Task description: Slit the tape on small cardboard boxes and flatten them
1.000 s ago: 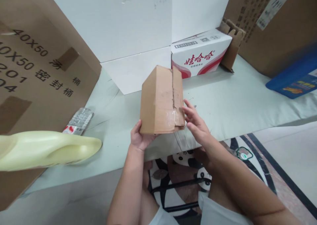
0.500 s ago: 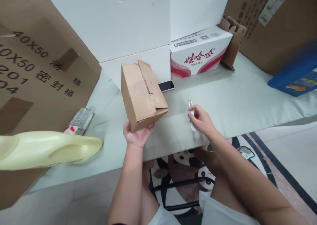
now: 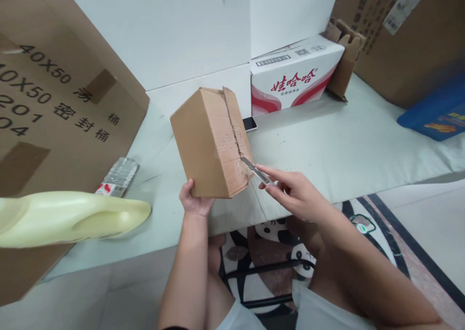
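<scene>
A small brown cardboard box point(image 3: 205, 143) is tilted up off the pale green table point(image 3: 327, 150), its taped seam facing me. My left hand point(image 3: 194, 201) grips the box from underneath at its near bottom corner. My right hand point(image 3: 294, 192) holds a thin utility knife point(image 3: 256, 170), and the blade tip touches the lower end of the seam on the box's right side.
A phone point(image 3: 250, 123) lies behind the box. A white and red printed carton point(image 3: 294, 75) stands at the back, a large brown carton point(image 3: 54, 107) on the left, a cream plastic jug point(image 3: 69, 218) and a crushed bottle point(image 3: 116, 175) near it, a blue box point(image 3: 436, 112) at right.
My right hand picked the knife up off the table and brought its blade to the box seam. My left hand turned the box so the seam faces the knife.
</scene>
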Available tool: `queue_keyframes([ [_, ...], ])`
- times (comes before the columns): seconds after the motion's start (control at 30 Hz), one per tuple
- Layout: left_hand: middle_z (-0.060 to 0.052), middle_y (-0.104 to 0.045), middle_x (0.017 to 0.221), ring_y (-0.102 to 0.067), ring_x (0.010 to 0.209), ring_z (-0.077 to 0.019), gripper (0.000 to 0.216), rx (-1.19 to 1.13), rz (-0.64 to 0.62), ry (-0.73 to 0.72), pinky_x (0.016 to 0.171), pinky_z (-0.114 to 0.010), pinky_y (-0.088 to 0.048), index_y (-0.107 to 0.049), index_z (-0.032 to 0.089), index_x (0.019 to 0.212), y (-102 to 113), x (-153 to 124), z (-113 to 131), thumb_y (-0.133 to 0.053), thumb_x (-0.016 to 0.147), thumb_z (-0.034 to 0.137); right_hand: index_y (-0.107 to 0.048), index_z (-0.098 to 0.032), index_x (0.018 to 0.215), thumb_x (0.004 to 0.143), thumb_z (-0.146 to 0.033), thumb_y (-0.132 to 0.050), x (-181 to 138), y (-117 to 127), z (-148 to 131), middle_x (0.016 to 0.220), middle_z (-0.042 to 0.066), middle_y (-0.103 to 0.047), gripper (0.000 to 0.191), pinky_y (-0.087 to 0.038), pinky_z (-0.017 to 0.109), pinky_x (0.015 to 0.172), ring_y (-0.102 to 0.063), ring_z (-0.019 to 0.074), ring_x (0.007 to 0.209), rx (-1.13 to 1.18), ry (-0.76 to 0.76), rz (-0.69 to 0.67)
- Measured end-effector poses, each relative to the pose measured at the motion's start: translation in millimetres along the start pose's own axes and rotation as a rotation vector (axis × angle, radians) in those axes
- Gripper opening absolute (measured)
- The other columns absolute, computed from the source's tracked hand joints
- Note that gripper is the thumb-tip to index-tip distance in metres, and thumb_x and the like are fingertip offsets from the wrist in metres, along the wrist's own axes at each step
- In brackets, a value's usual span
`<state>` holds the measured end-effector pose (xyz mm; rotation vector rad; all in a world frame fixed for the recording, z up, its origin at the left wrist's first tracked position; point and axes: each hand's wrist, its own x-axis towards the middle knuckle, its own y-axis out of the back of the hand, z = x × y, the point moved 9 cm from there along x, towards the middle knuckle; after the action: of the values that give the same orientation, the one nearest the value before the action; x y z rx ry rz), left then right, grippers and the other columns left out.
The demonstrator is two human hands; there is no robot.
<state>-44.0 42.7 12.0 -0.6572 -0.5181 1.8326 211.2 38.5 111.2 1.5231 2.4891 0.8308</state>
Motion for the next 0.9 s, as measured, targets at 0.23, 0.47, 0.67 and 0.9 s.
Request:
queue_keyframes([
  [0.23,-0.007,-0.078,0.110,-0.069,0.117,-0.0351,0.051,0.012,0.002,-0.013,0.088,-0.044,-0.061,-0.071,0.025,0.114,3.5,2.0,-0.8,-0.078,0.067,0.043,-0.065,-0.022,0.141,0.095,-0.028,-0.050,-0.2,7.0,1.0,0.088,0.003,-0.080,0.049,-0.044,0.024,0.056,-0.048,0.0089,0.049,-0.125,0.002,0.107],
  [0.47,-0.007,-0.079,0.106,-0.069,0.116,-0.0347,0.046,-0.017,0.008,-0.004,0.089,-0.043,-0.060,-0.074,0.023,0.110,0.5,-0.1,-3.6,-0.077,0.068,0.041,-0.061,-0.026,0.147,0.097,-0.029,-0.049,-0.1,-1.8,1.6,0.089,0.005,-0.079,0.052,-0.050,0.029,0.067,-0.060,0.0146,0.063,-0.238,-0.009,0.063],
  [0.67,-0.009,-0.079,0.110,-0.065,0.122,-0.0361,0.049,-0.011,0.023,-0.013,0.094,-0.047,-0.058,-0.074,0.022,0.114,1.3,-3.1,-2.2,-0.076,0.070,0.045,-0.059,-0.027,0.148,0.098,-0.029,-0.048,-0.5,-8.1,-5.6,0.069,-0.001,-0.067,0.052,-0.043,0.026,0.061,-0.046,0.0116,0.055,-0.234,0.011,-0.003],
  [0.9,-0.008,-0.078,0.112,-0.067,0.118,-0.0332,0.043,-0.086,0.057,-0.029,0.091,-0.045,-0.059,-0.074,0.023,0.109,-0.8,-2.1,-2.2,-0.074,0.071,0.043,-0.062,-0.028,0.145,0.096,-0.025,-0.050,-4.4,-13.6,-7.8,0.077,0.001,-0.075,0.050,-0.048,0.026,0.064,-0.055,0.0121,0.057,-0.171,-0.002,-0.060],
])
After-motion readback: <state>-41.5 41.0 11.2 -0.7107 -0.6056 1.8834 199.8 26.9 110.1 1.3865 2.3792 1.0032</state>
